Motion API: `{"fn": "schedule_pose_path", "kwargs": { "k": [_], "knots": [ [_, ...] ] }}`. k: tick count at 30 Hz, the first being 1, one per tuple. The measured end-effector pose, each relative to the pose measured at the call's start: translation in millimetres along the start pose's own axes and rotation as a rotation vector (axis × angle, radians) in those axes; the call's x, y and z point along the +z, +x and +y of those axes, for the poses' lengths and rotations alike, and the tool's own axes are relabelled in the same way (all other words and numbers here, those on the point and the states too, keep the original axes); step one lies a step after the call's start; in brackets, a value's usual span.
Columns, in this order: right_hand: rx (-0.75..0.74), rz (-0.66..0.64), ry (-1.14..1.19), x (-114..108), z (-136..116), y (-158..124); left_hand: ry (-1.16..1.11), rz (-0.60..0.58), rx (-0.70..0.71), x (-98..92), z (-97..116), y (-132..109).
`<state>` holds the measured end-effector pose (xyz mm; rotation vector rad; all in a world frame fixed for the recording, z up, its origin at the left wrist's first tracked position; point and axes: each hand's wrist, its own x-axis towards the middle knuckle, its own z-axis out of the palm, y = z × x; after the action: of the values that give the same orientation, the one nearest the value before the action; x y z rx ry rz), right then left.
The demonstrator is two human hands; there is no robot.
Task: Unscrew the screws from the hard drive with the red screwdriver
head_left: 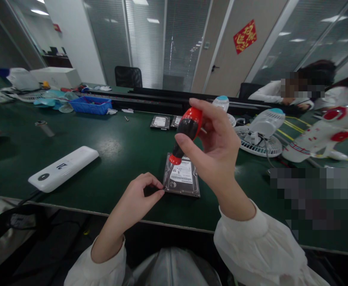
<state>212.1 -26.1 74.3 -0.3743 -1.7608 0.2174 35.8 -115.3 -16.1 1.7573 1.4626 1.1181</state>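
- Screwdriver (191,124), red and black, is gripped by the handle in my right hand (220,149), thumb against its side, forefinger over its butt and the other fingers curled behind.
- Its shaft slants down to the near left corner of a hard drive (185,176), which lies flat on the green counter (123,155) in front of me, label up.
- My left hand (136,198) is at that same corner, thumb and forefinger nearly meeting beside the screwdriver's tip; I cannot tell whether they have hold of anything.
- Beyond, two more drives (160,122) lie side by side, the right one partly hidden by my screwdriver.
- Off to my left lies a long white device (63,169) marked 21; farther back sits a blue basket (92,106).
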Motion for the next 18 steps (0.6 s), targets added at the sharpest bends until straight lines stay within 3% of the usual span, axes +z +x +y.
{"fn": "schedule_pose_path", "kwargs": {
  "k": [5, 18],
  "knots": [
    [-0.027, -0.043, 0.047, -1.2, -0.2, 0.8, 0.001, -0.006, -0.007, -0.3, -0.7, 0.4],
    [-0.065, 0.018, 0.039, 0.8, -0.4, 1.1, -0.007, -0.005, -0.013, 0.4, -0.8, -0.1]
  ]
}}
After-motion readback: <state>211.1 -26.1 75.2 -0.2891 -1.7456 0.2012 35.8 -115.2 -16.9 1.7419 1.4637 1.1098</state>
